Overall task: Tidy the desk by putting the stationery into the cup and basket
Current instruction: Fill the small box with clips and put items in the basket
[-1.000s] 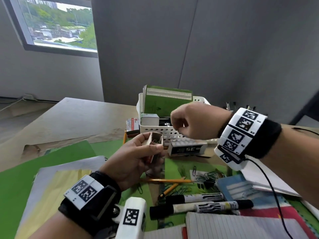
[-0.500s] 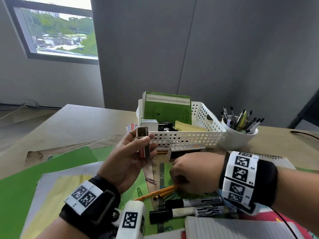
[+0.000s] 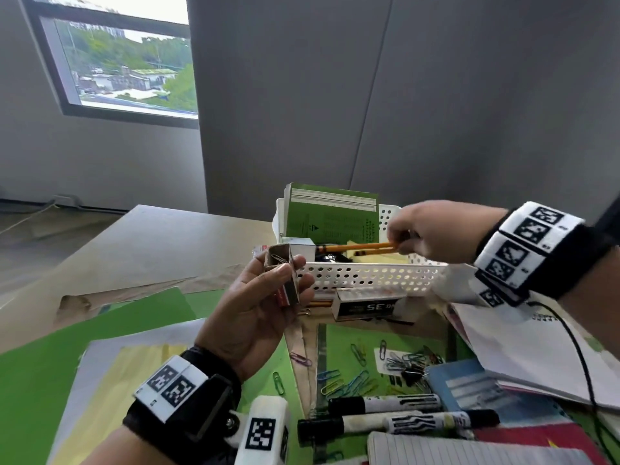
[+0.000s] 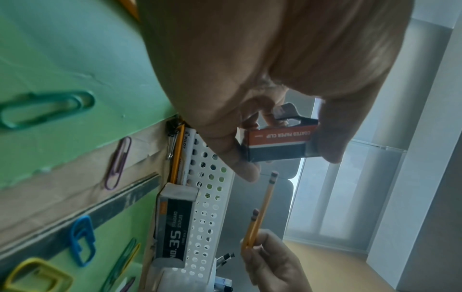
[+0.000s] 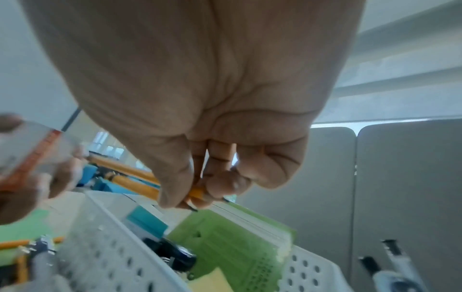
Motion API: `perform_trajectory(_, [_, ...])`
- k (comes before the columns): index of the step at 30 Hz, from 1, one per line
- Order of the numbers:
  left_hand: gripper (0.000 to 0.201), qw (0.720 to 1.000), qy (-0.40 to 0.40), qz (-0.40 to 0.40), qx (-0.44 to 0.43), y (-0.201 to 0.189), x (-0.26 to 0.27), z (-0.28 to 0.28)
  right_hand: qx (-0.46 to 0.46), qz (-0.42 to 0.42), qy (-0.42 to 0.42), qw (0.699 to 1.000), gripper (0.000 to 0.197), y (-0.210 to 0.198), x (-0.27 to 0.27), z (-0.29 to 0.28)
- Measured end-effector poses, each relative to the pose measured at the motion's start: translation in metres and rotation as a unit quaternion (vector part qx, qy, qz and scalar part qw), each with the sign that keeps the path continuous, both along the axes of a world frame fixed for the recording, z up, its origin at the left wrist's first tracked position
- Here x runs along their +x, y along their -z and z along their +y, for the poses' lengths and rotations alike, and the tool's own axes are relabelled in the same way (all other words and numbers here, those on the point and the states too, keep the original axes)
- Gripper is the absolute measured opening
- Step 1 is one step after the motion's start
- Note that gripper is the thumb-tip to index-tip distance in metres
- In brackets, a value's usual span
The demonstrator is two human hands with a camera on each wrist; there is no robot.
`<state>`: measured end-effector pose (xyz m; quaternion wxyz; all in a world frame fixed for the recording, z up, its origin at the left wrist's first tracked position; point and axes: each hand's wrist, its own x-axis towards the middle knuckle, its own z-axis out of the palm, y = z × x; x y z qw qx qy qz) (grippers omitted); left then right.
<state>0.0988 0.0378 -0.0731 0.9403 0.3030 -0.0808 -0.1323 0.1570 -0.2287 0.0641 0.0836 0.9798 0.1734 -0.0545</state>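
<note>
Two pencils are pinched at their tips by the right hand above the basket; the cup, probably hidden beyond, suits them better. The paper-clip box is gripped by the left hand.

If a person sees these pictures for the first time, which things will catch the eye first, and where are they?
First, the right hand pinching two yellow pencils over the white perforated basket at the back of the desk. Next, the left hand in the middle, holding up an open paper clip box. Below lie scattered coloured paper clips on green paper and the black-capped markers at the near edge.
</note>
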Motion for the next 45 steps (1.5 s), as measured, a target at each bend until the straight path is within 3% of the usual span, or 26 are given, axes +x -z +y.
perform_trajectory(11, [0.088, 1.000, -0.002, 0.002, -0.004, -0.001, 0.000, 0.003, 0.011, 0.011, -0.010, 1.000, 0.003, 0.039, 0.033, 0.037])
perform_trajectory(22, [0.088, 1.000, -0.003, 0.008, 0.003, 0.000, 0.001, 0.002, 0.007, 0.031, 0.028, 0.999, 0.021, 0.031, 0.033, 0.027])
perform_trajectory(26, [0.085, 1.000, 0.000, 0.006, 0.013, 0.000, 0.001, 0.001, 0.079, 0.001, 0.006, 0.997, 0.023, 0.035, 0.028, 0.018])
perform_trajectory(29, [0.088, 1.000, 0.003, 0.006, 0.026, 0.001, 0.001, 0.002, 0.120, -0.040, -0.037, 0.991, 0.011, 0.032, 0.002, 0.018])
perform_trajectory(31, [0.093, 0.999, 0.008, 0.006, 0.030, 0.001, 0.002, 0.002, 0.091, 0.003, -0.056, 0.994, 0.006, 0.031, -0.025, 0.022])
perform_trajectory(35, [0.091, 0.999, 0.021, 0.002, 0.038, 0.002, 0.001, 0.000, -0.021, 0.165, -0.025, 0.986, 0.021, 0.048, -0.068, 0.021])
perform_trajectory(37, [0.086, 0.999, 0.029, -0.003, 0.043, 0.003, 0.000, -0.001, -0.060, 0.164, -0.025, 0.984, 0.027, 0.059, -0.075, 0.014])
perform_trajectory(40, [0.085, 0.998, 0.037, -0.004, 0.053, 0.003, -0.001, -0.001, -0.034, 0.162, -0.012, 0.986, 0.034, 0.069, -0.079, 0.006])
perform_trajectory(45, [0.091, 0.997, 0.036, 0.000, 0.064, 0.001, -0.001, -0.001, 0.013, 0.192, -0.009, 0.981, 0.020, 0.072, -0.076, 0.004])
